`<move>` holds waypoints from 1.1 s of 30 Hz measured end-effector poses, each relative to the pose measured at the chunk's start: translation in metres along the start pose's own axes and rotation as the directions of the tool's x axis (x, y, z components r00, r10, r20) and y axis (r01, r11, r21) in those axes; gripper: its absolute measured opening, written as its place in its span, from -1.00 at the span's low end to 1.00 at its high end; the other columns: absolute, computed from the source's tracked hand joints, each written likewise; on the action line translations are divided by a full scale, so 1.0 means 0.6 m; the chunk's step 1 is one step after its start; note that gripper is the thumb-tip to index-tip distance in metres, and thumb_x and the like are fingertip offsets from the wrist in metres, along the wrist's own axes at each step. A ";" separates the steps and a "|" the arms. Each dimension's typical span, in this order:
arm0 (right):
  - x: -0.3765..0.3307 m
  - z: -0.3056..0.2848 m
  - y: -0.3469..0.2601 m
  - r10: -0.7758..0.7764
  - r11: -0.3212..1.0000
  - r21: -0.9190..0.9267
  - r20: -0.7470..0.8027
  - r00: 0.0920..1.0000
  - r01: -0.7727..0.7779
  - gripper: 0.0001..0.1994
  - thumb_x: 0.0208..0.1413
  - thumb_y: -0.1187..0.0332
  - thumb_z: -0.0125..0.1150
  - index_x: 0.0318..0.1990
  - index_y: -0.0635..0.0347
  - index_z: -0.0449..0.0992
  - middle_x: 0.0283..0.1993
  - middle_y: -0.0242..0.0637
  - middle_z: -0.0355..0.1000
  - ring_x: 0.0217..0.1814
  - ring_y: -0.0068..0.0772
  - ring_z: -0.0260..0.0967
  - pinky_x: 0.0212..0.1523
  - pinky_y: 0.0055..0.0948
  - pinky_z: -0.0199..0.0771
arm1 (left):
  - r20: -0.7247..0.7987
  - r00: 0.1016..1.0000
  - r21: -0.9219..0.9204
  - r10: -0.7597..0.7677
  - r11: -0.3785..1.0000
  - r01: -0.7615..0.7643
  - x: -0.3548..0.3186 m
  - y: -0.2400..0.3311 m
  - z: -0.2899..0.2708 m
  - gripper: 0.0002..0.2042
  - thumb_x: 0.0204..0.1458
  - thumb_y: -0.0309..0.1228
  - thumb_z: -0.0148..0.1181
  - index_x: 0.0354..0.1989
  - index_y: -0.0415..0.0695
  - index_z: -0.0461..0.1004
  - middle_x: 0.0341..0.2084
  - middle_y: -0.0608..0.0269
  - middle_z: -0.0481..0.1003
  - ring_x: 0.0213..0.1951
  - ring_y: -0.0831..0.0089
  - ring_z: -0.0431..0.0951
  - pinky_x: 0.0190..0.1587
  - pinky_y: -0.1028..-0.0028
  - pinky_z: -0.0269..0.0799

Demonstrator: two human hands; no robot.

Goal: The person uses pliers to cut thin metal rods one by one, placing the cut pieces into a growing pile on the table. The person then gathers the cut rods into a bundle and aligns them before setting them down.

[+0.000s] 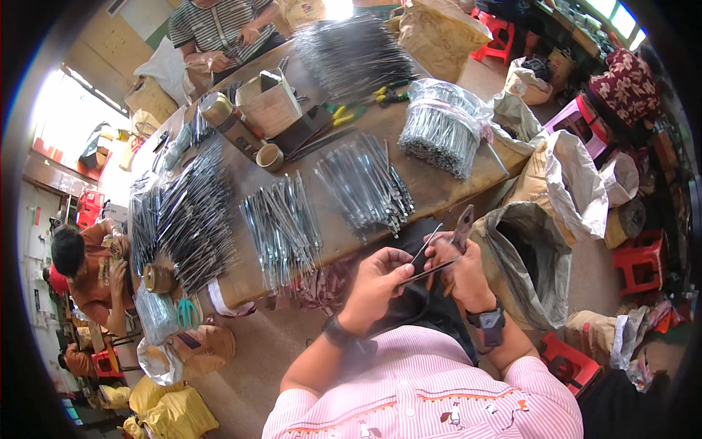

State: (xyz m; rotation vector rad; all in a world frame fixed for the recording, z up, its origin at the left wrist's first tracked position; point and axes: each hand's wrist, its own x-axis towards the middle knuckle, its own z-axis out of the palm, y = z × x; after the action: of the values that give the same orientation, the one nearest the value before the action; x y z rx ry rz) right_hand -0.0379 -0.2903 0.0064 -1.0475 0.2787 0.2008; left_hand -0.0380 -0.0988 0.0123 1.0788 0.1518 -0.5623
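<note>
Handwork at the wooden table (pixel 338 238).
Just off its edge, the worker's left hand (pixel 374 284) pinches thin metal strips (pixel 430 271) — the right hand (pixel 469 278) clasps combination pliers (pixel 462 228).

On the worktop (pixel 487 173), from left to right, lie the left rods (pixel 196 219), middle rods (pixel 281 230), right rods (pixel 365 183) and bundle (pixel 439 135). Behind the middle rods stands the box (pixel 269 108), the can (pixel 232 124) at its left. Pliers (pixel 346 115) lie between the right rods and rear rods (pixel 355 58). The left hand (pixel 376 284) and right hand (pixel 466 272) are at the near side, a sack (pixel 512 276) to their right; a person (pixel 218 31) across the worktop
</note>
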 end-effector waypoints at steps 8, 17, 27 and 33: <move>-0.012 -0.066 0.017 0.220 0.783 0.479 0.384 0.897 -0.397 -0.64 0.14 0.27 -0.04 0.01 0.29 0.41 -0.01 0.16 0.46 -0.18 0.01 0.54 -0.14 -0.20 0.61 | -0.074 0.957 0.361 0.280 0.902 -0.236 -0.006 0.005 0.013 -0.84 0.11 -0.59 0.22 -0.14 -0.23 0.60 -0.46 0.41 0.40 -0.51 0.67 0.34 -0.49 0.63 0.27; -0.034 -0.075 0.012 0.170 0.763 -0.636 0.375 0.911 0.119 -0.39 -0.15 0.61 0.11 0.18 0.23 0.25 -0.14 -0.18 0.38 -0.14 -0.39 0.38 -0.08 -0.46 0.49 | 0.039 0.868 0.674 0.495 0.628 -0.389 -0.010 0.009 0.031 -0.74 0.05 -0.69 0.16 -0.09 -0.22 0.60 -0.46 0.28 0.38 -0.39 0.50 0.37 -0.31 0.54 0.30; -0.030 -0.068 -0.017 -0.146 0.280 -0.843 0.435 0.889 0.459 -0.60 -0.09 0.45 0.15 0.00 0.22 0.45 -0.15 0.00 0.46 -0.13 0.10 0.44 -0.11 -0.17 0.49 | 0.037 0.811 0.702 0.584 0.563 -0.438 0.000 0.004 0.038 -0.83 0.04 -0.68 0.18 -0.19 -0.29 0.56 -0.49 0.17 0.33 -0.51 0.40 0.33 -0.44 0.48 0.26; -0.029 -0.068 -0.011 -0.115 0.283 -0.863 0.402 0.908 0.418 -0.74 -0.08 0.42 0.14 -0.17 0.20 0.48 -0.33 0.01 0.47 -0.27 0.15 0.45 -0.25 -0.09 0.45 | 0.017 0.821 0.678 0.570 0.597 -0.429 0.004 -0.004 0.038 -0.85 0.04 -0.67 0.18 -0.21 -0.29 0.55 -0.49 0.16 0.33 -0.50 0.38 0.34 -0.42 0.46 0.26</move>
State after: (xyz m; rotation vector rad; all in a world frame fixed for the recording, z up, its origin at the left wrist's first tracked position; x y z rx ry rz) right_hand -0.0578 -0.3295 -0.0015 -2.2355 -0.3667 0.1837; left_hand -0.0406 -0.1200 0.0203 1.8014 -0.2042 0.0512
